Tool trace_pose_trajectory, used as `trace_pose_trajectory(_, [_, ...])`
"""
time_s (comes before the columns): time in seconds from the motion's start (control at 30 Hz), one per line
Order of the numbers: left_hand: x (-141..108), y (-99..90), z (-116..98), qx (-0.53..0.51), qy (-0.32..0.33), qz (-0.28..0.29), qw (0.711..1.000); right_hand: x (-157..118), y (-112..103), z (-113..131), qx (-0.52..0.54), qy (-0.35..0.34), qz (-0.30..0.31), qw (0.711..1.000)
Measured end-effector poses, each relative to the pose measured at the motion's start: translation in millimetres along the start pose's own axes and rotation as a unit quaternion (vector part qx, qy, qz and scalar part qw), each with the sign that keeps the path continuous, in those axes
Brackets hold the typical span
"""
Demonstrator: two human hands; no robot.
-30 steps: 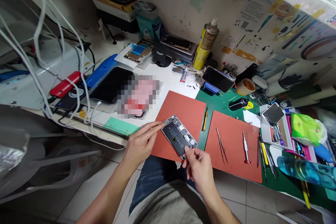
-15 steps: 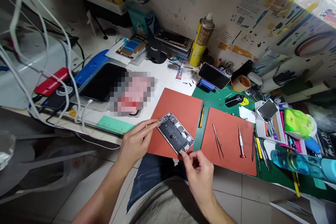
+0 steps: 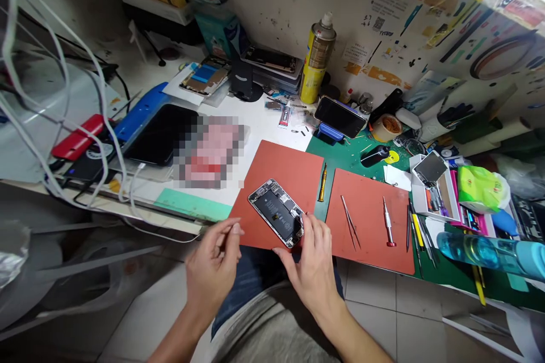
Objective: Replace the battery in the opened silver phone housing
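An opened phone (image 3: 276,214), its battery and boards bare, lies tilted over the front of the left red-brown mat (image 3: 289,160). My right hand (image 3: 314,264) grips the phone's lower right end between thumb and fingers. Left of the phone and apart from it, my left hand (image 3: 215,261) has its fingers curled, thumb and fingertips near each other; whether anything small is between them is too small to tell. A gold screwdriver (image 3: 323,182) lies right of the mat. On the right mat (image 3: 370,197) rest tweezers (image 3: 350,222) and a silver screwdriver (image 3: 388,222).
A blue bottle (image 3: 477,251) and thin tools lie at the right. Behind stand a yellow spray can (image 3: 317,59) and a propped phone (image 3: 339,117). A black tablet (image 3: 164,135) lies left, near white cables (image 3: 102,96).
My left hand has let go of the phone's upper left corner and moved down, away from it. My right hand has closed around the phone's lower right end. The view has shifted slightly.
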State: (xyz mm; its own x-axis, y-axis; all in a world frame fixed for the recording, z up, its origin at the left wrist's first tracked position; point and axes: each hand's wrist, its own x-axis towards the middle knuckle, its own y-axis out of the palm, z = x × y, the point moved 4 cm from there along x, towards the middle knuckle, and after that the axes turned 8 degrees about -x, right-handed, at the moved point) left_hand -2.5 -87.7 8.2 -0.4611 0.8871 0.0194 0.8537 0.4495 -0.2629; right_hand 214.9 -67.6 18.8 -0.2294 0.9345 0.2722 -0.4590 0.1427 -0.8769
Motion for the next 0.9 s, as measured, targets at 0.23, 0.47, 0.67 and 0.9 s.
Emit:
trace_pose_trajectory(0.23, [-34, 28.3, 5, -0.153, -0.192, 0.065, 0.967, 8, -6, 0, -0.001, -0.025, 0.01, 1.0])
trace_pose_trajectory(0.47, [-30, 45.4, -2, -0.24, -0.275, 0.082, 0.927, 7, -15, 4, 0.042, 0.003, -0.041, 0.998])
trace_pose_trajectory(0.67, [-34, 69.1, -23, -0.364, -0.288, 0.068, 0.883, -16, -31, 10, 0.075, 0.002, -0.057, 0.996])
trace_pose_trajectory(0.9, [-33, 75.6, -37, -0.363, -0.255, 0.089, 0.892, -32, -41, -8, 0.203, 0.17, -0.014, 0.964])
